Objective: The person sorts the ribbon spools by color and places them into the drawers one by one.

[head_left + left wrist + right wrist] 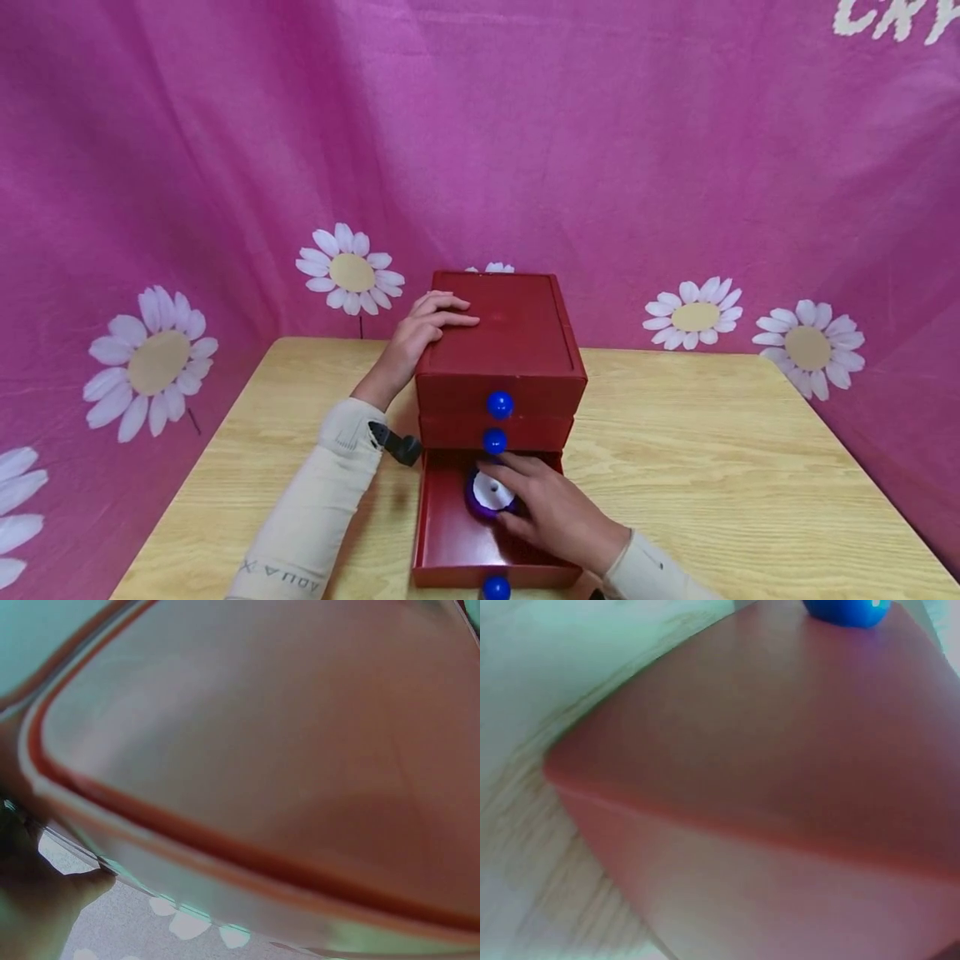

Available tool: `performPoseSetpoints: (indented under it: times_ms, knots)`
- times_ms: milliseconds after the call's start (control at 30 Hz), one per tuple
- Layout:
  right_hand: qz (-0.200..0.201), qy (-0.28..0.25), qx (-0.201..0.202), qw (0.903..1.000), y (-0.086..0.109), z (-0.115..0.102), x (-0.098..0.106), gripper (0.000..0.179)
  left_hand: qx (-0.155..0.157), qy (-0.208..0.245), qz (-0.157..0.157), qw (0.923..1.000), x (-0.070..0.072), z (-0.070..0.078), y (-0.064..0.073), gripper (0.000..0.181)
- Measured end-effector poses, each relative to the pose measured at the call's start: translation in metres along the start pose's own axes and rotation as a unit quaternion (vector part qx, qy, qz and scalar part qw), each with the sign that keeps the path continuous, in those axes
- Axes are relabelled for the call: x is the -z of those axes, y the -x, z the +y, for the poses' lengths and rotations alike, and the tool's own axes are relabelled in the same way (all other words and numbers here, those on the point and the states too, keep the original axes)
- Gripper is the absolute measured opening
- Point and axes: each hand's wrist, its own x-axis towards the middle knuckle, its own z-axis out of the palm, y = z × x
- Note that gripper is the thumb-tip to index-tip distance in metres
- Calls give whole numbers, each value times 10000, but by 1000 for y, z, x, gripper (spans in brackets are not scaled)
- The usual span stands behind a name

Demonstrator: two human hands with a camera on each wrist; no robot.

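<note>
A red chest of drawers [498, 333] stands on the table with its bottom drawer [450, 546] pulled out. My left hand [423, 329] rests on the chest's top left edge, fingers lying over the top. In the left wrist view, the thumb [90, 886] shows beside the blurred red side wall [247, 750]. Inside the open drawer lies a purple spool [491, 492] with a white face, seemingly of ribbon. My right hand [558, 508] holds the spool from the right, fingers over its far edge and thumb at its near edge. The right wrist view mostly shows the drawer's red outside [705, 750].
Blue ball knobs sit on the upper drawer [500, 405], the middle drawer [495, 441] and the open drawer's front, whose knob [497, 588] is near the bottom of the view. The wooden table [697, 450] extends to both sides. Behind it hangs a pink daisy-print cloth [600, 167].
</note>
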Motion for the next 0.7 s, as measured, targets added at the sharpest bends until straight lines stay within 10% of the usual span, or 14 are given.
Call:
performPoseSetpoints:
  times_ms: [433, 700]
  knots:
    - [810, 96, 492, 9955, 21, -15, 9, 49, 60, 59, 47, 10000, -2, 1, 2, 41]
    - [505, -611, 88, 9968, 35, -28, 23, 39, -11, 75, 50, 10000, -3, 0, 1, 41]
